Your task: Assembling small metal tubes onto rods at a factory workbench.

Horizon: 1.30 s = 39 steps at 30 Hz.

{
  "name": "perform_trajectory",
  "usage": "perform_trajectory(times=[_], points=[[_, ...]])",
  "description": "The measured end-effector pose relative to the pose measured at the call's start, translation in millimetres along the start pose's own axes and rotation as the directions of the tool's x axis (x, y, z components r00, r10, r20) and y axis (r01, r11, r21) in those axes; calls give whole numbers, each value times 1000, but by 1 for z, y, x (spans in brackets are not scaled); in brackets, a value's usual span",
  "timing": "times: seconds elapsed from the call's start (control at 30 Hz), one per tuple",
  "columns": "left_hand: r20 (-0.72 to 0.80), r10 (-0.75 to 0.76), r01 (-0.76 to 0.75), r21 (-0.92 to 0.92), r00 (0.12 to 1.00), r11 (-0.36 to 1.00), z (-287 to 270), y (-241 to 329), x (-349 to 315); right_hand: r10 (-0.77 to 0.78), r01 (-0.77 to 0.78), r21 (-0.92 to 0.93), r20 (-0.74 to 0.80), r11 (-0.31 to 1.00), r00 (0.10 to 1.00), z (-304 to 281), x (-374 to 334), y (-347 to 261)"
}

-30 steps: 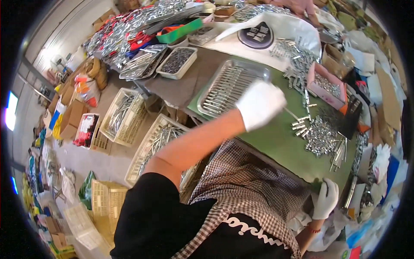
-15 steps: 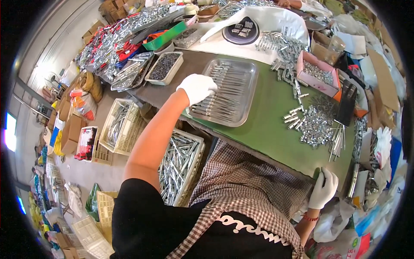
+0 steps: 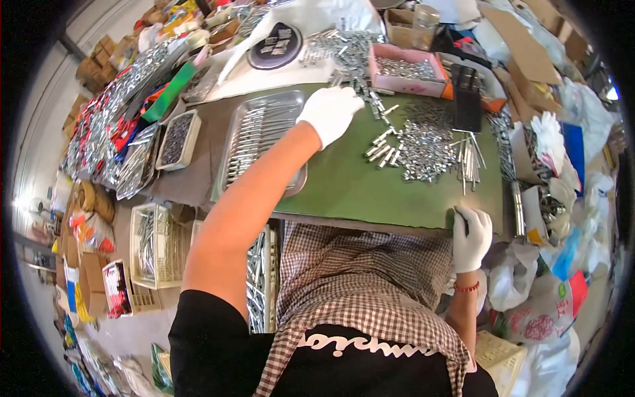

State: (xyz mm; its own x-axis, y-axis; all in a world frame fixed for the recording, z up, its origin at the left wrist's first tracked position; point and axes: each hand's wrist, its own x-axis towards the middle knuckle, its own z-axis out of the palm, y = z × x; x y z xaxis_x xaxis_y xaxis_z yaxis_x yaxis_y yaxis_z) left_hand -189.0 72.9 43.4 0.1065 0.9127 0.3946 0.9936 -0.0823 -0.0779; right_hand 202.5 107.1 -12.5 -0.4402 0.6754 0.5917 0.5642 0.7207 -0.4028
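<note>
My left hand (image 3: 331,116), in a white glove, reaches over the green mat (image 3: 331,192) with its fingers stretched toward a trail of short silver tubes (image 3: 376,106). Its fingertips are partly hidden. Behind that forearm lies a shallow metal tray (image 3: 299,183) with a row of slim pointed metal rods (image 3: 264,126) in it. My right hand (image 3: 471,239), also gloved, rests at the table's front edge with curled fingers; a dark patch shows between thumb and fingers, and I cannot make out what it is.
Beyond the right hand lie thin rods (image 3: 469,162), a heap of small silver parts (image 3: 426,149) and a black block-like object (image 3: 467,99). A pink box (image 3: 407,85) of small parts stands behind. On the left are a tub of dark pieces (image 3: 177,140) and crates (image 3: 149,248).
My left hand has left the tray's rods and swung right to the silver tubes. The whole view has turned rightward. My right hand stays at the table edge.
</note>
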Motion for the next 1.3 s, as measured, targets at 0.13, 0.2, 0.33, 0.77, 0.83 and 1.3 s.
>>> perform_trajectory(times=[0.13, 0.2, 0.33, 0.77, 0.83, 1.3], points=[[86, 27, -32, 61, 996, 998, 28, 1, 36, 2, -2, -6, 14, 1000, 1000, -4, 1, -4], [157, 95, -105, 52, 983, 993, 33, -1, 42, -4, 4, 9, 3, 1000, 1000, -2, 1, -4], [197, 178, -197, 82, 964, 977, 24, -7, 40, 60, -62, 94, 17, 994, 998, -7, 15, 2], [78, 151, -128, -250, 985, 960, -32, 172, -34, 270, -93, -556, 245, 826, 931, 39, 147, 82], [35, 45, -32, -314, 998, 949, -19, 178, -44, 336, -89, -617, 297, 782, 894, 34, 147, 77], [0, -184, 158, -512, 983, 844, -7, 185, -57, -122, 98, 85, 362, 992, 924, -29, 24, -5]])
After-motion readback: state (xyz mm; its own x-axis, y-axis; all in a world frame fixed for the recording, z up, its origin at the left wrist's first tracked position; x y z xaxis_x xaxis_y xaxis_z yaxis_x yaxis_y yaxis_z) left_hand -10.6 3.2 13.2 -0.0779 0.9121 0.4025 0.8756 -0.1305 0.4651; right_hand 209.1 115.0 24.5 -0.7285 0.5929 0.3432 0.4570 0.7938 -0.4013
